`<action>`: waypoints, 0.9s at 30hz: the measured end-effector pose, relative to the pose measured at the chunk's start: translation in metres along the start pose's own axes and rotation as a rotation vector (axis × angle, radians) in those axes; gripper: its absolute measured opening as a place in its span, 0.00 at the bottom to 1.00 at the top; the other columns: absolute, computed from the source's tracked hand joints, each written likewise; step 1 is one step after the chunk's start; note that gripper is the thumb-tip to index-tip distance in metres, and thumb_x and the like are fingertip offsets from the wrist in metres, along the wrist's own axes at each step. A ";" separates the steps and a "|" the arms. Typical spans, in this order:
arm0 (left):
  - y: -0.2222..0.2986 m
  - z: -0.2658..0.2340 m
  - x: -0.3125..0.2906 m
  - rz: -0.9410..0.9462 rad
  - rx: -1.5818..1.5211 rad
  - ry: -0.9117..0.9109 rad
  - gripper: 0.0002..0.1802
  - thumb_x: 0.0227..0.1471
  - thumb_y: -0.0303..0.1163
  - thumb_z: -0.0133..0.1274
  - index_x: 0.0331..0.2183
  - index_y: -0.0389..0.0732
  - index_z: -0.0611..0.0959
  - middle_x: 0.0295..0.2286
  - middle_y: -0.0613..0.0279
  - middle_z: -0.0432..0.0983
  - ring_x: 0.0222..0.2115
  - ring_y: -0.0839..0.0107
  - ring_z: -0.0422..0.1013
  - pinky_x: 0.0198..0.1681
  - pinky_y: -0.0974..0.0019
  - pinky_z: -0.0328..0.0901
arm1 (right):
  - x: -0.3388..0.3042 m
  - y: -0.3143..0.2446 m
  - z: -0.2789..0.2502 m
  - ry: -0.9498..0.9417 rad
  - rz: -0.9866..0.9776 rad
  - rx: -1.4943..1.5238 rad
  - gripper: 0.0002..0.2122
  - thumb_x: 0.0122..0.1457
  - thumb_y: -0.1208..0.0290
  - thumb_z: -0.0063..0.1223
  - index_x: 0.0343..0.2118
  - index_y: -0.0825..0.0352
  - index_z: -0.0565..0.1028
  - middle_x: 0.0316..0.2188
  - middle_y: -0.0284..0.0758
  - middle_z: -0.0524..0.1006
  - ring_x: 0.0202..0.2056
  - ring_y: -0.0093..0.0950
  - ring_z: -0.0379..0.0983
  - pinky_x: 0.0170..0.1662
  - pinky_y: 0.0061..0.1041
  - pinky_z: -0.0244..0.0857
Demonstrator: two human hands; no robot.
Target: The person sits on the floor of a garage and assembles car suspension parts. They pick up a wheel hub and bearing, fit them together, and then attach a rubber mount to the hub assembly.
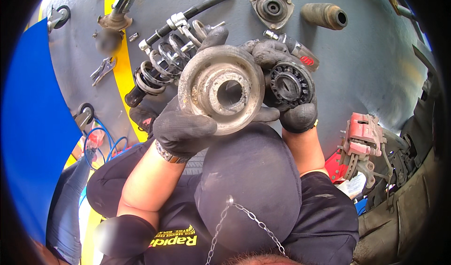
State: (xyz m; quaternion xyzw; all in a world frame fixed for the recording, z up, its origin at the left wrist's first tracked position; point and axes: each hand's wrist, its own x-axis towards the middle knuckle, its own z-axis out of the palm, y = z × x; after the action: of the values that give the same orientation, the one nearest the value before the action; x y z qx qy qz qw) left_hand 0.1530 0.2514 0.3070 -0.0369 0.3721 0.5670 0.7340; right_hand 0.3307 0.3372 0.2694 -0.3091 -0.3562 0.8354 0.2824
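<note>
Over the near part of the floor [376,53], the gloved left hand [183,128] gripped a broad, dirty metal ring [209,96] along its left and near rim. Its fingers were spread around the rim, partly hidden behind it. Just to the right, the gloved right hand [301,117] pinched a smaller black bearing ring [278,79] between its far and near edges. A dark gloved digit projected between the two parts; its hand could not be determined.

Toward the right edge of the floor stood a red brake caliper [361,136]. Beyond the left hand, a clamped coil spring [162,60] lay beside the yellow stripe [123,53]; an air tool [296,49] lay just past the right hand. Left of the stripe were locking pliers [104,70], and a blue panel [33,124] bounded the left edge. Toward the far edge lay a triangular mount [271,11] and a ribbed sleeve [324,16]. Room for moving extended rightward from the air tool.
</note>
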 end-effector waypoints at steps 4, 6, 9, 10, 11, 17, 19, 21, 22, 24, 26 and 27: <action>0.004 0.013 0.000 0.007 0.070 0.015 0.49 0.47 0.32 0.72 0.64 0.38 0.62 0.55 0.57 0.74 0.57 0.67 0.69 0.66 0.56 0.61 | 0.004 0.002 -0.007 0.007 -0.003 0.067 0.44 0.45 0.42 0.73 0.57 0.76 0.72 0.58 0.44 0.73 0.60 0.36 0.68 0.64 0.38 0.63; 0.001 0.014 0.003 0.028 0.189 0.033 0.40 0.48 0.32 0.72 0.59 0.38 0.70 0.52 0.59 0.77 0.54 0.68 0.72 0.66 0.59 0.61 | 0.000 0.004 -0.009 0.024 0.010 0.130 0.45 0.45 0.41 0.72 0.58 0.76 0.71 0.58 0.44 0.73 0.59 0.36 0.69 0.64 0.37 0.63; -0.001 0.014 0.004 0.071 0.286 0.042 0.42 0.48 0.30 0.71 0.60 0.37 0.68 0.53 0.59 0.76 0.54 0.68 0.72 0.65 0.59 0.62 | -0.004 0.008 -0.014 0.054 0.026 0.205 0.47 0.46 0.40 0.72 0.59 0.76 0.69 0.58 0.45 0.72 0.59 0.36 0.69 0.63 0.37 0.65; -0.002 0.014 0.004 0.082 0.314 0.043 0.42 0.48 0.29 0.71 0.60 0.37 0.67 0.53 0.58 0.75 0.55 0.68 0.72 0.65 0.59 0.62 | -0.006 0.009 -0.015 0.057 0.027 0.219 0.48 0.46 0.40 0.71 0.60 0.76 0.68 0.58 0.45 0.72 0.59 0.36 0.70 0.63 0.36 0.65; -0.004 0.013 0.006 0.093 0.335 0.045 0.43 0.48 0.28 0.71 0.61 0.37 0.66 0.53 0.58 0.75 0.55 0.68 0.72 0.65 0.59 0.63 | -0.007 0.010 -0.016 0.063 0.028 0.233 0.48 0.46 0.39 0.71 0.60 0.76 0.67 0.58 0.45 0.72 0.59 0.36 0.70 0.63 0.36 0.66; -0.007 0.008 0.004 0.136 0.423 0.078 0.47 0.47 0.24 0.70 0.63 0.36 0.62 0.55 0.56 0.73 0.55 0.68 0.71 0.63 0.60 0.64 | -0.008 0.012 -0.018 0.092 0.042 0.268 0.52 0.47 0.37 0.70 0.63 0.77 0.63 0.59 0.46 0.71 0.59 0.36 0.72 0.62 0.35 0.69; -0.006 0.008 0.001 0.128 0.435 0.105 0.48 0.47 0.22 0.69 0.64 0.36 0.60 0.56 0.56 0.72 0.55 0.68 0.71 0.63 0.60 0.65 | -0.003 0.010 -0.014 0.063 0.042 0.278 0.54 0.47 0.33 0.68 0.63 0.77 0.62 0.59 0.48 0.72 0.58 0.35 0.73 0.61 0.34 0.70; 0.002 0.017 -0.004 0.054 0.412 0.158 0.49 0.46 0.22 0.69 0.64 0.36 0.60 0.56 0.56 0.72 0.55 0.67 0.72 0.63 0.61 0.65 | 0.001 0.009 -0.009 0.061 0.022 0.243 0.54 0.46 0.28 0.62 0.62 0.78 0.64 0.58 0.48 0.73 0.57 0.36 0.73 0.60 0.36 0.70; 0.003 0.018 -0.006 0.023 0.403 0.177 0.48 0.46 0.22 0.70 0.64 0.36 0.60 0.56 0.55 0.72 0.55 0.67 0.72 0.63 0.60 0.65 | 0.002 0.008 -0.007 0.069 0.015 0.201 0.55 0.45 0.25 0.58 0.60 0.77 0.66 0.56 0.48 0.73 0.57 0.37 0.74 0.60 0.37 0.70; 0.003 0.017 -0.008 -0.007 0.397 0.190 0.48 0.46 0.21 0.70 0.64 0.36 0.60 0.55 0.55 0.72 0.54 0.67 0.72 0.62 0.60 0.66 | 0.004 0.004 -0.004 0.099 0.002 0.089 0.57 0.44 0.16 0.45 0.56 0.76 0.70 0.54 0.47 0.76 0.56 0.40 0.74 0.60 0.42 0.70; 0.005 0.019 -0.007 -0.036 0.429 0.186 0.50 0.46 0.23 0.70 0.64 0.35 0.60 0.56 0.54 0.72 0.55 0.66 0.72 0.62 0.59 0.66 | 0.005 0.007 -0.007 0.093 -0.037 0.121 0.59 0.43 0.13 0.40 0.55 0.76 0.72 0.53 0.47 0.76 0.56 0.41 0.73 0.60 0.44 0.69; 0.010 0.025 -0.005 -0.064 0.459 0.188 0.51 0.45 0.24 0.71 0.64 0.35 0.59 0.56 0.54 0.71 0.55 0.65 0.71 0.63 0.58 0.66 | 0.006 0.008 -0.008 0.078 -0.051 0.149 0.57 0.44 0.15 0.43 0.54 0.76 0.72 0.54 0.47 0.76 0.56 0.41 0.73 0.61 0.44 0.69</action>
State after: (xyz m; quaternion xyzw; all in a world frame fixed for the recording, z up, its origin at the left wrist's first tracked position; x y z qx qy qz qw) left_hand 0.1565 0.2626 0.3315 0.0664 0.5564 0.4381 0.7029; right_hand 0.3304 0.3399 0.2570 -0.3101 -0.2895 0.8395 0.3395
